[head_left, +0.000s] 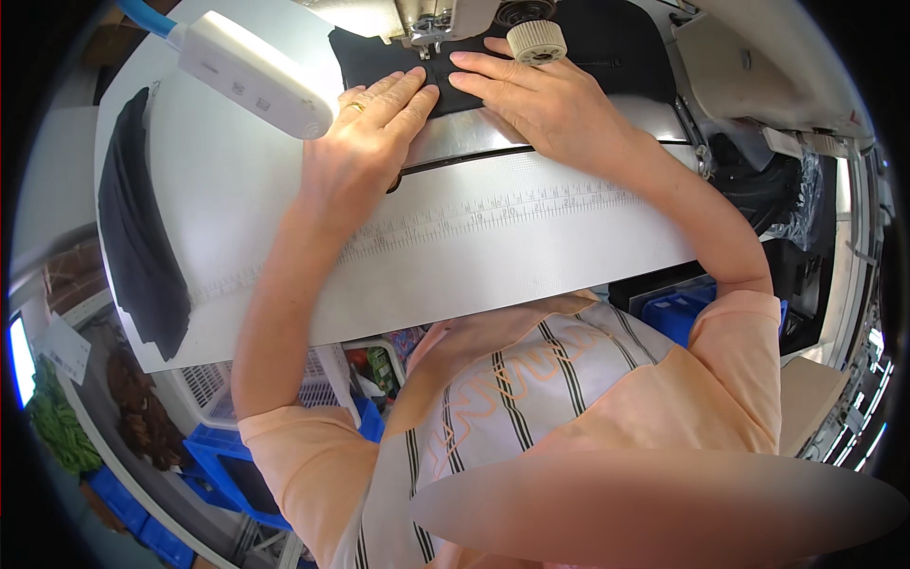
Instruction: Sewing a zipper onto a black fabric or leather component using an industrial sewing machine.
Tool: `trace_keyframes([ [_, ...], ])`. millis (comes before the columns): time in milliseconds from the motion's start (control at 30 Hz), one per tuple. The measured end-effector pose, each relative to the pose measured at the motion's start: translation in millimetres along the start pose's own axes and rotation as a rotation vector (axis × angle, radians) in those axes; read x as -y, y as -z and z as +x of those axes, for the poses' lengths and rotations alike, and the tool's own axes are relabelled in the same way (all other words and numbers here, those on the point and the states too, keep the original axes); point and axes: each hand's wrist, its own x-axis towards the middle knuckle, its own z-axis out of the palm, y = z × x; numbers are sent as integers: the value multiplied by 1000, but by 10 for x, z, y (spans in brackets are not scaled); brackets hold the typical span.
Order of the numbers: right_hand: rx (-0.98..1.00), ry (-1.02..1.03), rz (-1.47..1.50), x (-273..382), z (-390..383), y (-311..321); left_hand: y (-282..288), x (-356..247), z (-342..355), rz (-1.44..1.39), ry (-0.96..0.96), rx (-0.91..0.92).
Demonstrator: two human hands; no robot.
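Rests both hands palm-down on black fabric (630, 47), which lies on the sewing machine (365, 14) bed, around the presser foot (426, 52). Holds left hand (374, 119) fingers straight, slightly parted; spreads right hand (559, 104) fingers a little, beneath a ribbed cream knob (536, 43). Cannot tell the thumbs' pose. Has a second black cloth (142, 237) well apart, along the white table's (284, 313) left edge.
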Motion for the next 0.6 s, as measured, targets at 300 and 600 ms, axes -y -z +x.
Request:
trace_keyframes([
  [300,-43,-29,11,-2,22,-12,-40,19,25,16,8,-49],
  [600,-24,22,40,203,-91,677,-60,68,-22,32,23,-25],
])
